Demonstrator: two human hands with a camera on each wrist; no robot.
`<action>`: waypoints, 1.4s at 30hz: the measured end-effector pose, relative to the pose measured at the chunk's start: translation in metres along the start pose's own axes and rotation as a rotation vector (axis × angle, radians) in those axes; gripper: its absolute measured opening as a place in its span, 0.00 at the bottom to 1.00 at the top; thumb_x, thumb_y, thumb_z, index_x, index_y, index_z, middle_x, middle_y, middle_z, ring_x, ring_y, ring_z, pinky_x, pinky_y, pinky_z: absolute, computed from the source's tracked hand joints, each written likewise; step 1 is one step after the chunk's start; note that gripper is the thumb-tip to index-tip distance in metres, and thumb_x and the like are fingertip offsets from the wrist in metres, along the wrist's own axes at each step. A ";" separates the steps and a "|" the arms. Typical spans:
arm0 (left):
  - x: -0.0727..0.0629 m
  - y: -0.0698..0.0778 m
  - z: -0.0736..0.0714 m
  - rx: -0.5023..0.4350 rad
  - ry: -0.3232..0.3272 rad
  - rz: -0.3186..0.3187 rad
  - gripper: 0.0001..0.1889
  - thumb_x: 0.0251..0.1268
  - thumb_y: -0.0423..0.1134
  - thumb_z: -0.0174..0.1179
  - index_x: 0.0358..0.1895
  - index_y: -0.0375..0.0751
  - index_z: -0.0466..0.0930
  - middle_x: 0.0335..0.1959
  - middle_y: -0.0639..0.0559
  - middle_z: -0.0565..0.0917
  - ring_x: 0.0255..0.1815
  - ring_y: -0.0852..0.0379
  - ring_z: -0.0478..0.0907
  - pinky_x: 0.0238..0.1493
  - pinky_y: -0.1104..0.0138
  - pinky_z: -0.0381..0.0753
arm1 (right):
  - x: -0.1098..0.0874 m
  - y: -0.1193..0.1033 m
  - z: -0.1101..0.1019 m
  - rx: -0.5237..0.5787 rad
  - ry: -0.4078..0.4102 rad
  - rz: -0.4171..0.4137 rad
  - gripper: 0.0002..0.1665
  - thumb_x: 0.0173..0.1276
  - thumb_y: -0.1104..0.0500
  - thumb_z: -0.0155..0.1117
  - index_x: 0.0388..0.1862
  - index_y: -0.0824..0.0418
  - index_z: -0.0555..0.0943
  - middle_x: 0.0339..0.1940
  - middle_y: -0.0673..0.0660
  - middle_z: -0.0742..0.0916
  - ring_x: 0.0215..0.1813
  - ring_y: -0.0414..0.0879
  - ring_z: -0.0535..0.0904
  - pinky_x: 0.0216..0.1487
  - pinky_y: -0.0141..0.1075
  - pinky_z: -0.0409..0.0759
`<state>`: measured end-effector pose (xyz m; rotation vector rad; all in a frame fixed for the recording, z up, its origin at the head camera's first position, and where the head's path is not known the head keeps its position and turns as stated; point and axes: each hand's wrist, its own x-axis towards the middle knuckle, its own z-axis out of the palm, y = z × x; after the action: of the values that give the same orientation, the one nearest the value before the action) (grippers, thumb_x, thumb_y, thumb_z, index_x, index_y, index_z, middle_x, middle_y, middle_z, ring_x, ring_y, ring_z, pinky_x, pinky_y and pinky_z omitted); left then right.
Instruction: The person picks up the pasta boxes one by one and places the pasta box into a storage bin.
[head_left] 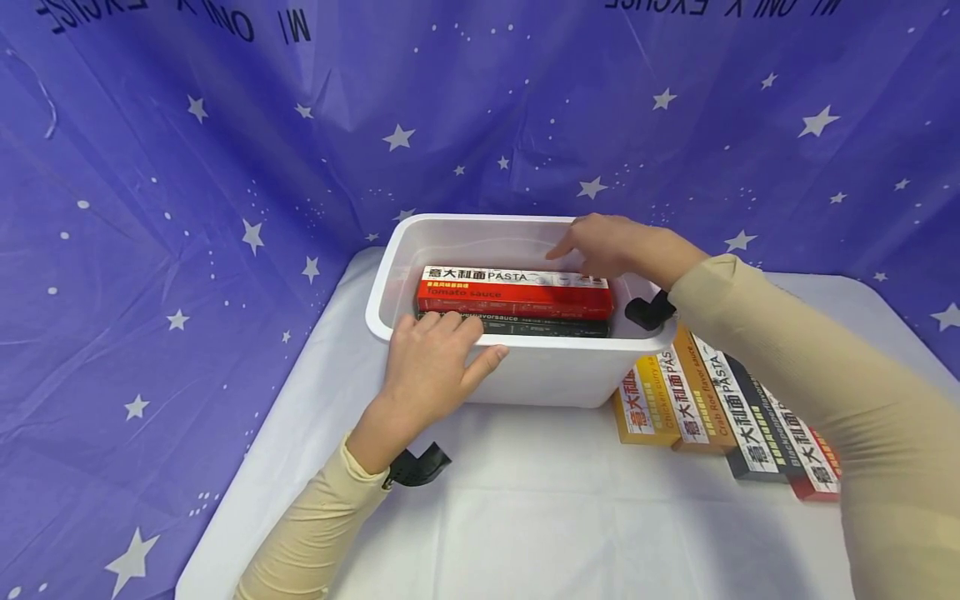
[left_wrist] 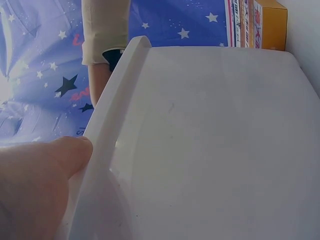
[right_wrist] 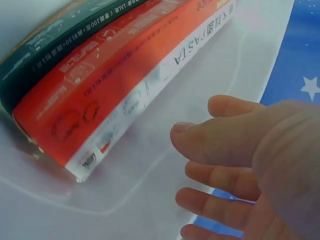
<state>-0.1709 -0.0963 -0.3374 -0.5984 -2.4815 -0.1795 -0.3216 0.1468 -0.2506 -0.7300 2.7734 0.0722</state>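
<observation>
A white plastic bin (head_left: 540, 375) stands on the table. In it lie a red tomato sauce pasta box (head_left: 517, 297) and, nearer its front wall, a black pasta box (head_left: 540, 327). An orange-brown edge (right_wrist: 59, 19) shows beyond the black box in the right wrist view. My left hand (head_left: 427, 371) grips the front rim, fingers hooked over it. Over the back right of the bin is my right hand (head_left: 611, 242), holding nothing. Its fingers (right_wrist: 220, 207) are spread and apart from the red box in the right wrist view.
Right of the bin, several pasta boxes lie in a row on the white cloth (head_left: 525, 517): a yellow chicken curry box (head_left: 654, 400), an orange crab roe box (head_left: 701, 392), a black one (head_left: 750, 425) and a red one (head_left: 813, 467). A purple starry curtain (head_left: 480, 100) hangs behind.
</observation>
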 end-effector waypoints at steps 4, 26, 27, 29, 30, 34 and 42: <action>0.000 0.000 0.000 -0.003 0.003 0.002 0.21 0.68 0.61 0.60 0.31 0.46 0.77 0.26 0.50 0.82 0.32 0.48 0.81 0.33 0.55 0.71 | -0.011 0.008 -0.009 -0.032 0.029 -0.003 0.33 0.66 0.70 0.64 0.70 0.52 0.77 0.66 0.68 0.81 0.68 0.65 0.75 0.66 0.59 0.76; -0.001 -0.003 0.002 -0.005 0.027 0.012 0.21 0.69 0.61 0.60 0.31 0.46 0.77 0.25 0.50 0.81 0.30 0.48 0.80 0.34 0.55 0.71 | -0.129 0.146 0.050 -0.045 0.148 0.141 0.34 0.64 0.63 0.72 0.69 0.65 0.75 0.61 0.76 0.82 0.61 0.77 0.77 0.54 0.65 0.80; -0.001 -0.003 0.002 -0.004 0.028 0.014 0.21 0.69 0.61 0.60 0.31 0.46 0.77 0.25 0.50 0.81 0.30 0.48 0.80 0.34 0.55 0.72 | -0.135 0.151 0.055 -0.036 0.140 0.162 0.35 0.64 0.62 0.72 0.69 0.66 0.75 0.60 0.77 0.82 0.61 0.78 0.77 0.53 0.65 0.80; -0.001 -0.003 0.002 0.000 0.027 0.012 0.22 0.68 0.61 0.61 0.31 0.45 0.77 0.25 0.50 0.81 0.30 0.48 0.80 0.35 0.55 0.72 | -0.146 0.162 0.065 -0.010 0.133 0.194 0.36 0.64 0.61 0.72 0.70 0.67 0.73 0.60 0.79 0.81 0.60 0.79 0.76 0.50 0.64 0.82; -0.001 -0.003 0.002 0.001 0.027 0.011 0.22 0.68 0.61 0.61 0.31 0.46 0.77 0.25 0.50 0.81 0.30 0.48 0.80 0.35 0.55 0.72 | -0.151 0.167 0.070 0.003 0.128 0.215 0.36 0.65 0.60 0.72 0.71 0.67 0.72 0.60 0.80 0.80 0.59 0.80 0.76 0.49 0.64 0.82; -0.001 -0.002 0.002 -0.001 0.025 0.008 0.21 0.68 0.61 0.61 0.30 0.46 0.77 0.25 0.50 0.81 0.31 0.48 0.80 0.34 0.55 0.72 | -0.173 0.182 0.094 0.047 0.124 0.273 0.40 0.66 0.56 0.71 0.72 0.69 0.69 0.61 0.83 0.77 0.55 0.81 0.76 0.45 0.63 0.82; 0.000 -0.002 0.002 -0.001 0.025 0.006 0.21 0.68 0.61 0.60 0.31 0.46 0.77 0.26 0.50 0.81 0.31 0.48 0.80 0.34 0.55 0.71 | -0.212 0.188 0.151 0.142 0.165 0.416 0.46 0.73 0.45 0.63 0.77 0.70 0.59 0.62 0.89 0.68 0.59 0.86 0.66 0.49 0.71 0.77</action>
<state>-0.1723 -0.0974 -0.3392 -0.6009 -2.4554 -0.1842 -0.1993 0.4292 -0.3424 -0.1217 3.0044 -0.1071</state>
